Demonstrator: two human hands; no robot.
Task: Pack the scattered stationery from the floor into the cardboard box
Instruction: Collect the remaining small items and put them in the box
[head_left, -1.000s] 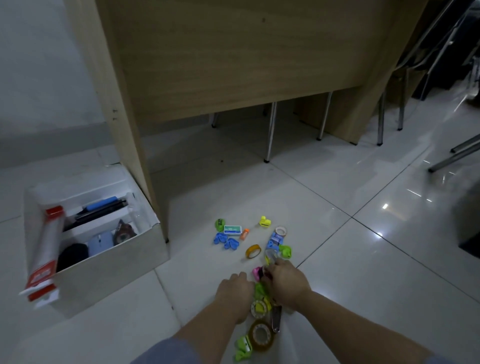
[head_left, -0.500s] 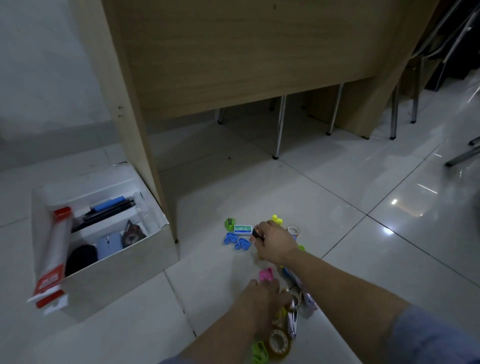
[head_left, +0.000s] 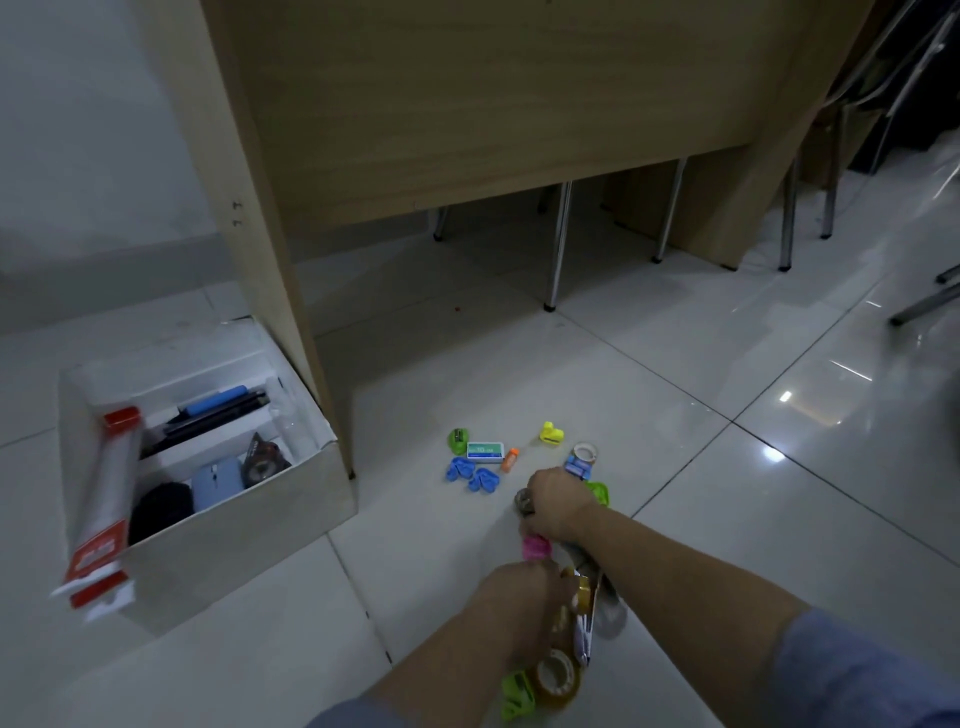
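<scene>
Right hand (head_left: 558, 501), back from nr the staple box (head_left: 485, 451), fingers curled on a small roll (head_left: 523, 503); left hand (head_left: 522, 592) clutches tape rolls (head_left: 579, 590). Handful abt ready for cardboard box (head_left: 234, 545).

Bare floor (head_left: 400, 525) reaches box (head_left: 234, 530); desk panel (head_left: 270, 291) alongside.

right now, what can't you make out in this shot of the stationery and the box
Head view, all four:
The dark round thing gripped by the right hand: the hand covers most of it.
What the left hand touches: its own back hides what lies beneath.
Print on the small green box: too small.
The black lump in the cardboard box: too dim to name.
</scene>
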